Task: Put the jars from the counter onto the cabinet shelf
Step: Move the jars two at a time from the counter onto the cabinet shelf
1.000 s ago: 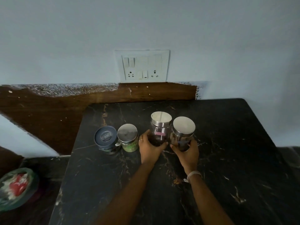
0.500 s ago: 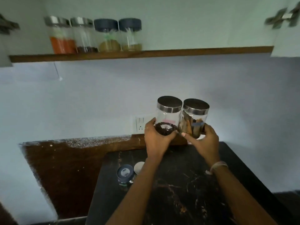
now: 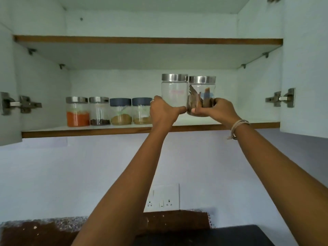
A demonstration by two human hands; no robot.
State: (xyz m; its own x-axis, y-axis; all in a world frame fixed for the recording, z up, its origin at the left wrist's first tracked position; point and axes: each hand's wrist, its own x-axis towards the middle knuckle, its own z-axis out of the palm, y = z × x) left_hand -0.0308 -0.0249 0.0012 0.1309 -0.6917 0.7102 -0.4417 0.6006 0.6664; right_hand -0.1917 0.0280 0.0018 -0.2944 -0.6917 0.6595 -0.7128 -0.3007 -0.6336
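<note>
My left hand (image 3: 164, 112) grips the base of a clear glass jar with a steel lid (image 3: 174, 91). Touching its right side is a second steel-lidded jar holding brown sticks (image 3: 201, 94), gripped low by my right hand (image 3: 215, 110). Both jars are raised side by side in front of the lower cabinet shelf (image 3: 124, 129), just above its surface, right of the row standing there. Whether their bases touch the shelf is hidden by my hands.
Several jars stand in a row on the shelf's left half: a red-powder jar (image 3: 77, 111), a dark-seed jar (image 3: 99, 110), two blue-lidded jars (image 3: 120, 111). An upper shelf (image 3: 147, 40) sits above. Open cabinet doors flank both sides. The black counter (image 3: 221, 235) lies below.
Both hands lifted the two jars from the counter up to the shelf opening. My view tilted upward, so the counter jars dropped out of sight.
</note>
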